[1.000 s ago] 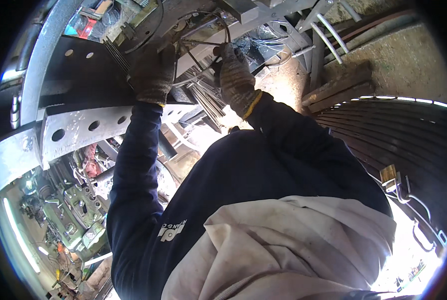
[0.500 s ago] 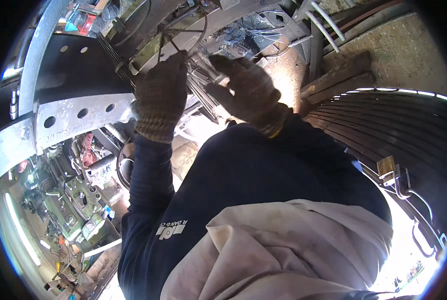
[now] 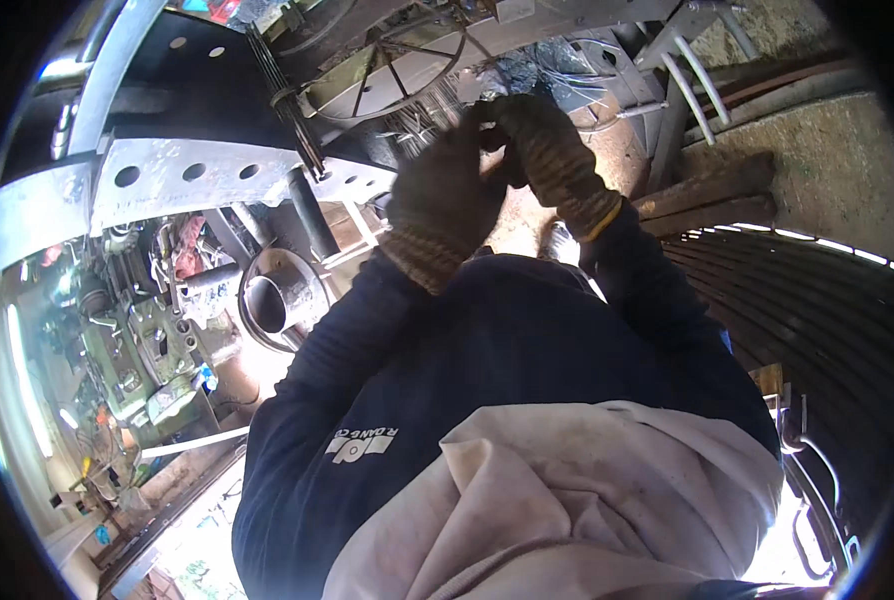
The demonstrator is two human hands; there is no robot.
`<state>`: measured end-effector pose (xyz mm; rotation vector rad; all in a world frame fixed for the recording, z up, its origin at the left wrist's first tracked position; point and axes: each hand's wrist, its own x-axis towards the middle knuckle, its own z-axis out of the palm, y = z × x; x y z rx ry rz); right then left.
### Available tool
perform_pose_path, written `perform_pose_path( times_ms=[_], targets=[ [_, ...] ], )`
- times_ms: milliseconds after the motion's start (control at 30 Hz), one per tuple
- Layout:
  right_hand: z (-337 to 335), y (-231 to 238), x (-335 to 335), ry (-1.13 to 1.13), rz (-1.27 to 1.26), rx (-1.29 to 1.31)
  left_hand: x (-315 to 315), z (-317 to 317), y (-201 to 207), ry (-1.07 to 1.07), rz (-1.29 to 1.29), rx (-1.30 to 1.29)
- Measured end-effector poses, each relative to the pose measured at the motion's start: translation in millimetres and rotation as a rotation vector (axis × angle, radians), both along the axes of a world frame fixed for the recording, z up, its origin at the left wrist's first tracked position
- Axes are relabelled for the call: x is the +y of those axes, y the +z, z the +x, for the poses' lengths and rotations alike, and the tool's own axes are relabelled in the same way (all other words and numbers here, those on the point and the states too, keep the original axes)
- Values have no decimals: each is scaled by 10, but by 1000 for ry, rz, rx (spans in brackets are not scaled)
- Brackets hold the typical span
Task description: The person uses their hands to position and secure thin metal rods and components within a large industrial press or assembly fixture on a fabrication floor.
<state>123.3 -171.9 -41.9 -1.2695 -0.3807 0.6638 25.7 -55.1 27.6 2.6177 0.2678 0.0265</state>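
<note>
My left hand (image 3: 439,205), in a dark knitted glove, is raised in front of my chest, its fingers drawn in and slightly blurred. My right hand (image 3: 557,165), gloved alike with a yellow cuff edge, curls its fingers toward the left fingertips so that the two hands meet. Whatever is pinched between them is hidden by the gloves. Just beyond the hands lie many thin metal rods (image 3: 422,118). A round metal hoop with spokes (image 3: 399,85) sits behind them. To the left, a tied bundle of thin rods (image 3: 279,95) leans across a dark plate.
A grey beam with round holes (image 3: 197,172) runs along the left. Below it are a short wide pipe (image 3: 272,300) and a green machine (image 3: 142,365). Wooden beams (image 3: 717,195) and a dark corrugated sheet (image 3: 797,300) stand at right; a pale tubular frame (image 3: 692,85) is farther back.
My left hand has moved right and down, away from the rods and hoop, to meet my right hand. The right hand's spread fingers have curled in. The view has shifted.
</note>
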Motion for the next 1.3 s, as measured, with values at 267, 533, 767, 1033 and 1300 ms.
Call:
perform_pose_path(
  times_ms=[267, 533, 767, 1033, 1300],
  targets=[
    [169, -411, -39, 16, -88, -170, -206, 45, -186, -17, 166, 140],
    [-40, -318, 15, -160, -100, -560, 43, -88, -197, -131, 431, 155],
    [-120, -161, 7, 73, 84, 428, 211, -181, -218, -208, 462, -25],
    [366, -384, 447, -46, 438, 628, 394, -201, -258, -308, 437, -150],
    [358, -211, 977, -93, 624, 792, 878, -157, -128, -471, 506, -105]
  ],
)
